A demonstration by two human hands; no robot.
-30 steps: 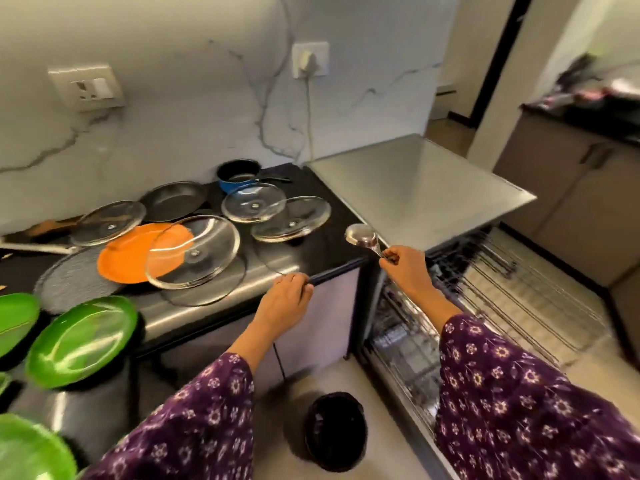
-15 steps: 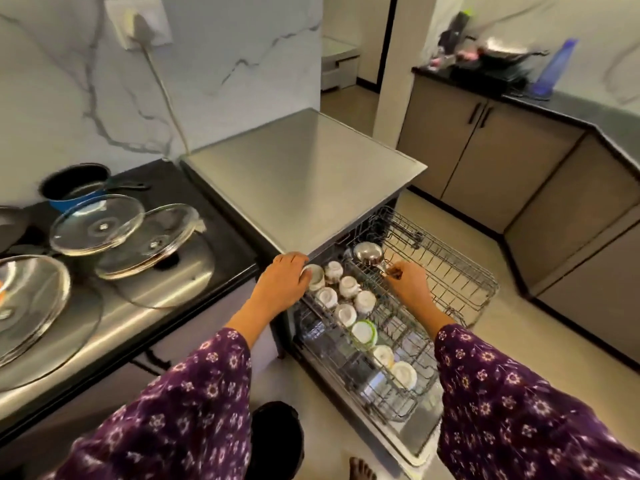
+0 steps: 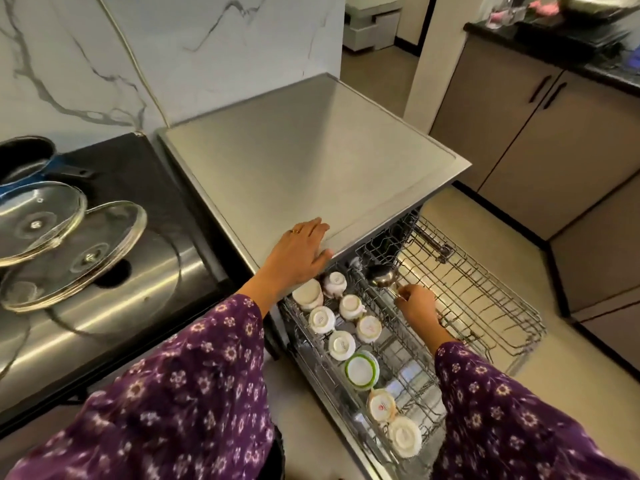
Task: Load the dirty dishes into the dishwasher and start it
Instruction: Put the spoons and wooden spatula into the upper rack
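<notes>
Since half a second ago the right hand [image 3: 417, 304] has lowered the ladle [image 3: 379, 276]; its fingers pinch the handle, and the bowl now sits among the wires at the far left of the pulled-out rack [image 3: 485, 299]; the left hand [image 3: 301, 252] has moved from the front corner onto the steel top of the dishwasher [image 3: 311, 161], lying flat, fingers straight, holding nothing; down the rack's left side upturned cups [image 3: 341, 345] run near to far, with a green-rimmed bowl [image 3: 361, 370] among them; far left, on the black desk [image 3: 138, 174], two glass lids [image 3: 86, 251] overlap beside a blue saucepan [image 3: 20, 161].
</notes>
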